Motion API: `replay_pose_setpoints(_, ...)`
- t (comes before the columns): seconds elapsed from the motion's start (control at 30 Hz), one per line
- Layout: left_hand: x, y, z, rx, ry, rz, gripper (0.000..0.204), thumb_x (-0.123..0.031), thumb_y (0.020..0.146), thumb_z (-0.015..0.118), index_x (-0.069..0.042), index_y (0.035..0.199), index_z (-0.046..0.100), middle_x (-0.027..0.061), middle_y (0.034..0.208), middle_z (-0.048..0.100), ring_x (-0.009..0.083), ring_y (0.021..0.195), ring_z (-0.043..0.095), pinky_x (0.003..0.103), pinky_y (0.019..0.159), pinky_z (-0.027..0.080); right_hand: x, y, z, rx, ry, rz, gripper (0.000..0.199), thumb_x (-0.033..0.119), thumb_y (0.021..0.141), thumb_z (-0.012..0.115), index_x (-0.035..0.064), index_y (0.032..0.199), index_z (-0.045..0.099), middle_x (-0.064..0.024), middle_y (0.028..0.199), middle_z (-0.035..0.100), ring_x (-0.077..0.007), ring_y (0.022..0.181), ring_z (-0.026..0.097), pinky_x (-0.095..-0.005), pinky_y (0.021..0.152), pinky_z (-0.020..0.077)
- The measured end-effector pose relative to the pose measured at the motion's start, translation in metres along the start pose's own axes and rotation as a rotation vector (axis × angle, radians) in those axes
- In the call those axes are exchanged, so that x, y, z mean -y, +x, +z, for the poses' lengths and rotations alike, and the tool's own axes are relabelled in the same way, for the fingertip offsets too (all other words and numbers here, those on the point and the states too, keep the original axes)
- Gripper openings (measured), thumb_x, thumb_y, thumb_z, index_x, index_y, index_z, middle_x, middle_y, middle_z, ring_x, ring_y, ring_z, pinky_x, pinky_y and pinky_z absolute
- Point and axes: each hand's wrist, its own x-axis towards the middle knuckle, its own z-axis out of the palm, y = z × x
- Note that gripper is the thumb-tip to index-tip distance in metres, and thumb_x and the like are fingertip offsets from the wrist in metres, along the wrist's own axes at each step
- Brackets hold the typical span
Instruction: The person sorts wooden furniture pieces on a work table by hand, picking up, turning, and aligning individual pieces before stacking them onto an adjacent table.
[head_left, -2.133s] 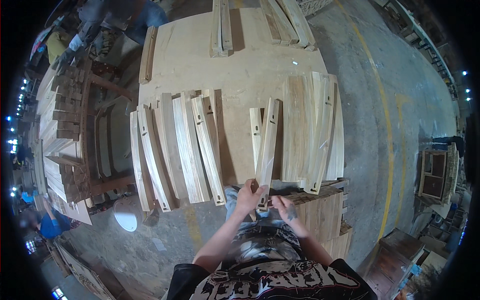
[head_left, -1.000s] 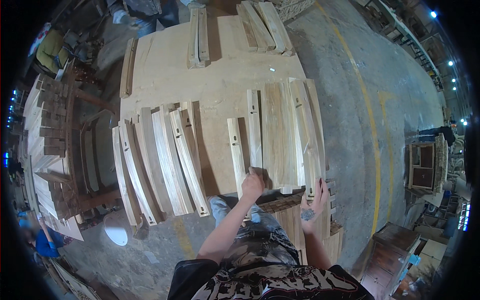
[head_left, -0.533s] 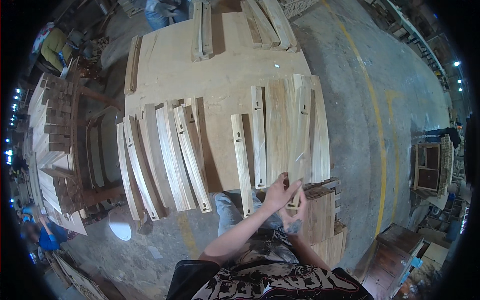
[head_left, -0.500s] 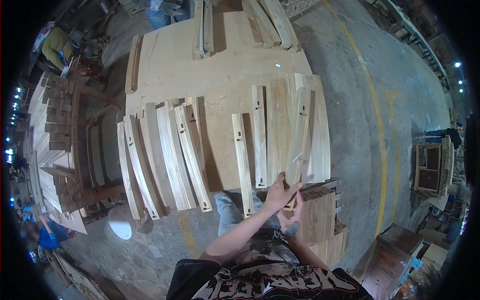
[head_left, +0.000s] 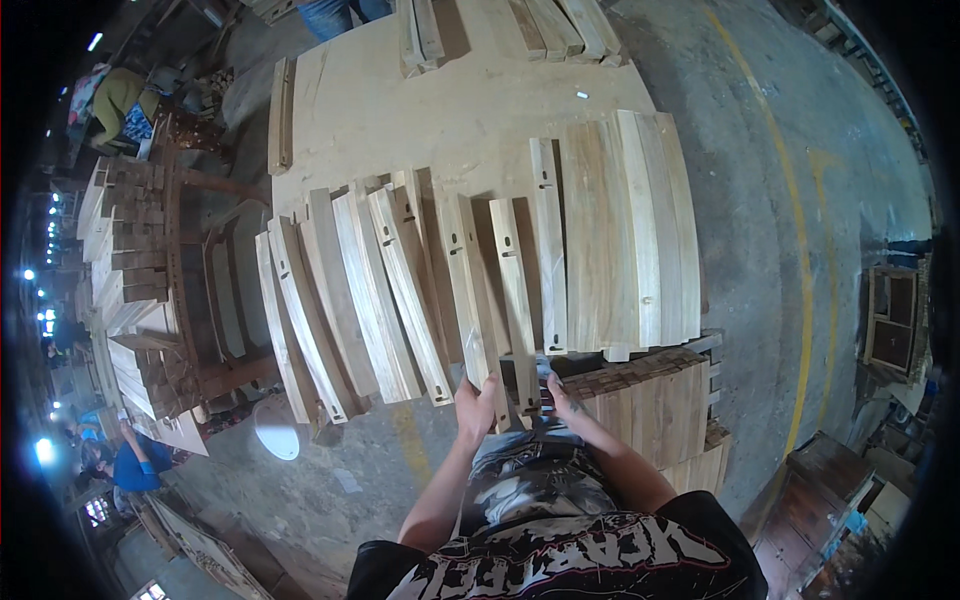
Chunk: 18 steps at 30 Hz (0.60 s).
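Many curved wooden slats lie side by side on a large plywood table top. My left hand grips the near end of one pale slat in the middle of the row. My right hand holds the near end of the neighbouring slat, just to its right. Both slats have small slots cut near their ends. Further right lies a tight group of wider slats.
A stack of cut boards stands at my right hip. Piles of wood blocks and a chair frame are on the left. Another person's legs stand at the table's far edge. More slats lie there, and concrete floor lies to the right.
Both hands have moved left from the tight right-hand group of slats. One more slat now lies in the middle of the row, with my hands at the near ends there.
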Motion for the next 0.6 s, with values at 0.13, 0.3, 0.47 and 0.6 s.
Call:
replay_pose_setpoints(0.13,-0.014,0.013,0.012,0.001,0.471,-0.127,0.046,-0.03,0.092,0.063,0.006,0.12,0.054,0.0151,0.106,0.067,0.0198,0.097,0.064,0.031,0.088,0.048,-0.005,0.017,0.011,0.125,0.103,0.122,0.078,0.072,0.093,0.028,0.0134,0.142,0.045,-0.0088,0.131,0.056,-0.0205,0.117,0.056,-0.0396,0.093,0.049)
replay_pose_setpoints(0.3,0.06,0.029,0.007,0.068,-0.169,0.026,0.047,-0.034,0.094,0.063,0.006,0.116,0.057,0.0105,0.102,0.068,0.0163,0.09,0.065,0.03,0.084,0.05,0.034,-0.019,0.039,0.035,0.11,0.132,0.075,0.069,0.095,0.023,0.0158,0.144,0.043,-0.0085,0.137,0.054,-0.0211,0.124,0.053,-0.0397,0.103,0.0436)
replay_pose_setpoints(0.47,0.062,0.024,0.002,0.306,-0.321,-0.26,0.037,-0.024,0.088,0.071,0.005,0.109,0.061,0.0091,0.099,0.069,0.0129,0.087,0.065,0.029,0.077,0.052,0.014,-0.017,0.005,-0.051,-0.396,-0.22,0.068,0.059,0.099,0.032,0.0046,0.136,0.051,-0.0181,0.127,0.06,-0.0322,0.124,0.054,-0.0391,0.104,0.0396)
replay_pose_setpoints(0.6,0.022,0.001,0.009,-0.078,0.017,-0.066,0.041,-0.027,0.086,0.072,0.006,0.108,0.061,0.0128,0.092,0.07,0.0194,0.083,0.067,0.035,0.074,0.054,0.024,-0.032,0.007,-0.126,-0.506,-0.242,0.068,0.059,0.096,0.04,0.0044,0.134,0.052,-0.0207,0.126,0.06,-0.0331,0.122,0.055,-0.0397,0.104,0.0396)
